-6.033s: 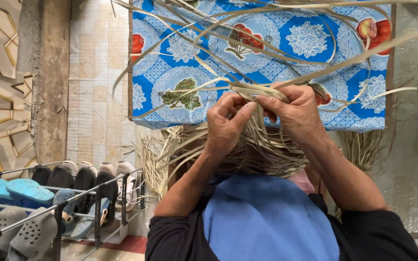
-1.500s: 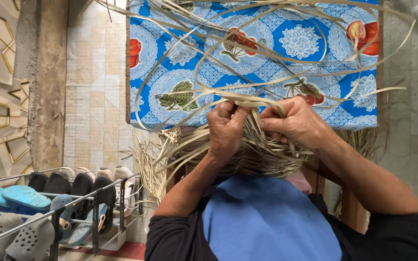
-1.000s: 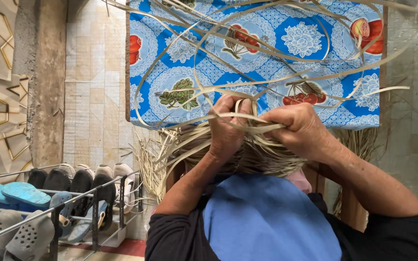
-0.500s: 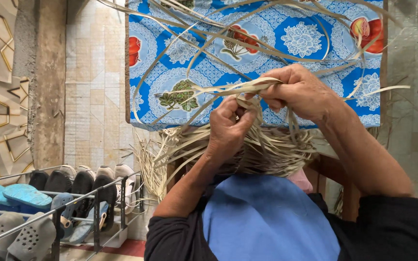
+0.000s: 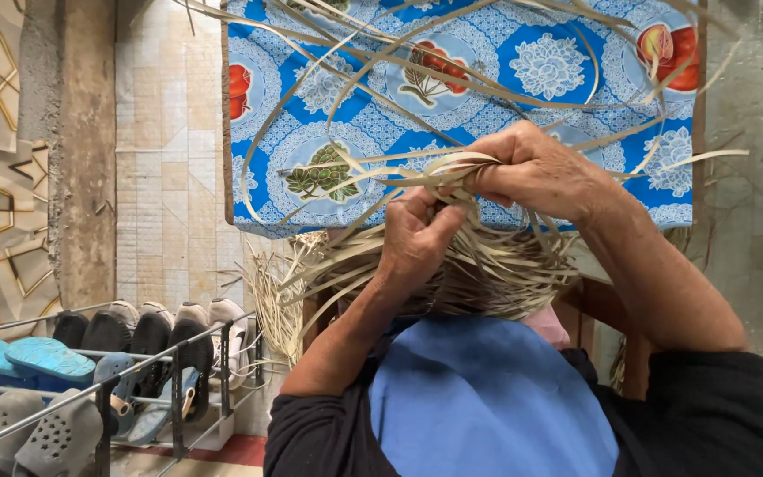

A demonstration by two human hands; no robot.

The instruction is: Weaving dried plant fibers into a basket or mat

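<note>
left hand (image 5: 417, 243) fisted, fingers pinching pale palm strips (image 5: 452, 168), right hand (image 5: 540, 172) above it, fingers pressed together on the same strips, woven bundle (image 5: 479, 274) held over blue cloth lap (image 5: 487, 402), blue floral cloth (image 5: 487, 53) behind, shoe rack (image 5: 169, 389) at left

left fingertips: the left hand (image 5: 417, 240) curls into the straw strips (image 5: 452, 265), so its fingertips cannot be seen.
right fingertips: the right hand (image 5: 536, 170) hides its own behind the looped strips.
strip ends: long strips above the hands run off the top edge.
shoe rack (image 5: 99, 380): far left of the hands, cut by the left and bottom edges.
patterned cloth (image 5: 452, 97): behind the hands, top cut off.
</note>
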